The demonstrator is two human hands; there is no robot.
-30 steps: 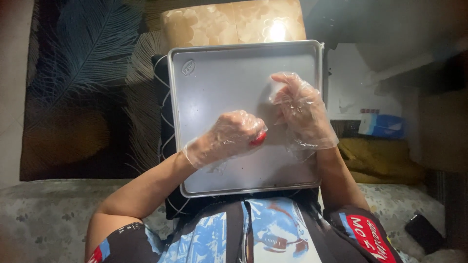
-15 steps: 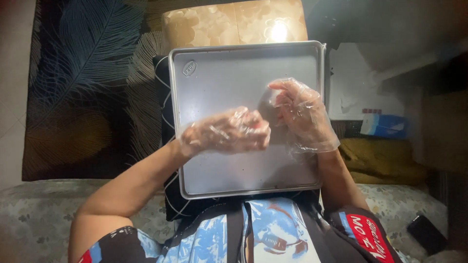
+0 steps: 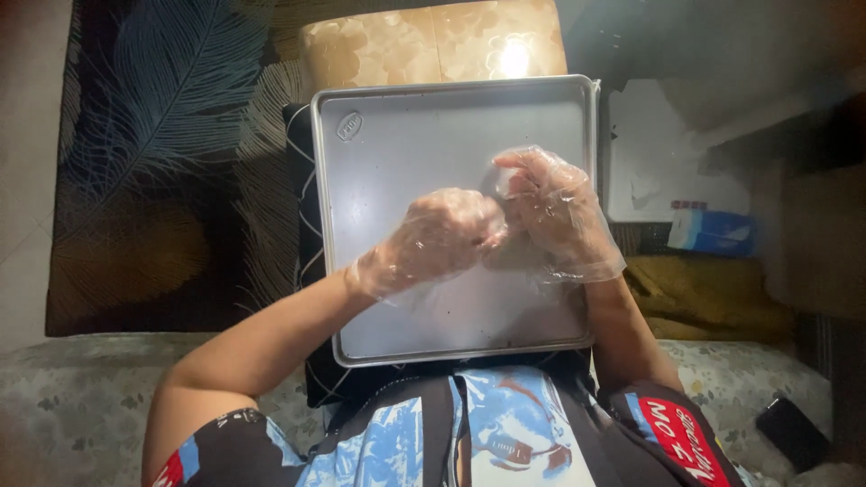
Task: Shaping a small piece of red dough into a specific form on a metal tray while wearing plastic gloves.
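1. The person sat with a metal baking tray (image 3: 406, 298) resting on a dark patterned cushion (image 3: 302, 189) on the lap, so the tray served as a flat work surface close to the body.
2. Both hands wore thin, clear plastic gloves, probably to keep the skin away from what was handled.
3. The left hand (image 3: 433, 239) was above the middle of the tray, with the fingers curled into a narrow, closed grip. I could not tell what it held; the glove and the fingers hid it.
4. The right hand (image 3: 555, 212) was just beside the left one, touching it at the fingertips. Its fingers were bent and pinched together, and something small and pale seemed to be at the fingertips, but it was too blurred to name.
5. The two hands met over the tray, so anything that fell would land on the tray and not on the clothes.
6. The tray surface looked bare, with only a few small dark specks near the lower edge.
7. Beyond the tray stood a glossy beige surface (image 3: 433, 45) with a light reflection, and a dark rug with a feather pattern (image 3: 162, 135) lay at the left.
8. At the right were a blue box (image 3: 713, 230) and a mustard-coloured cloth (image 3: 704, 298), well apart from the hands.
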